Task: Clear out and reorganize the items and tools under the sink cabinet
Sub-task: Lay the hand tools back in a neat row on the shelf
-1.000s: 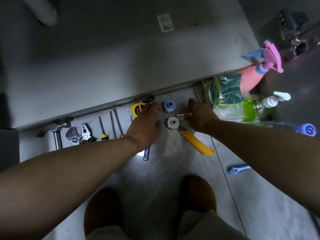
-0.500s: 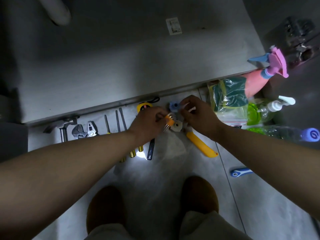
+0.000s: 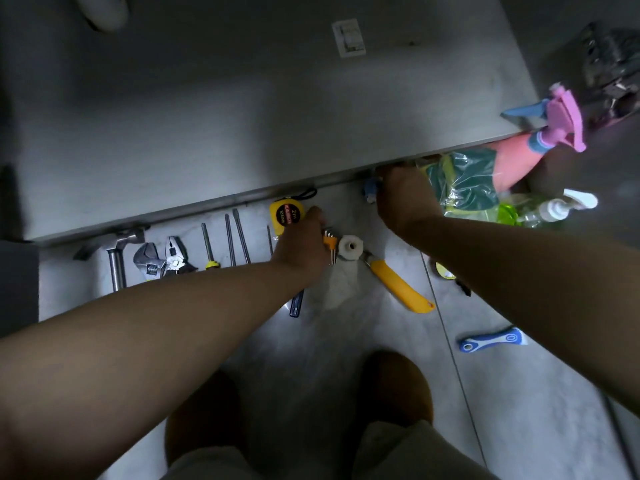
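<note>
1. The cabinet (image 3: 242, 116) fills the top of your view. The items lie on the tiles along its front edge, so you seem to be at the sorting step.
2. A row runs from the hammer (image 3: 116, 258) past the screwdrivers (image 3: 230, 244) to the tape (image 3: 286, 213). The bag (image 3: 464, 181) sits off to the right.
3. Your left hand (image 3: 301, 245) curls round the hex keys (image 3: 330, 241), between the tape and the knob (image 3: 350, 247).
4. Your right hand (image 3: 405, 199) is at the cabinet edge, beside the blue piece (image 3: 369, 189). Its fingers are hidden, so I cannot tell their grip.
5. Next, I judge, you lay the hex keys in line beside the tape without knocking the knob.
</note>
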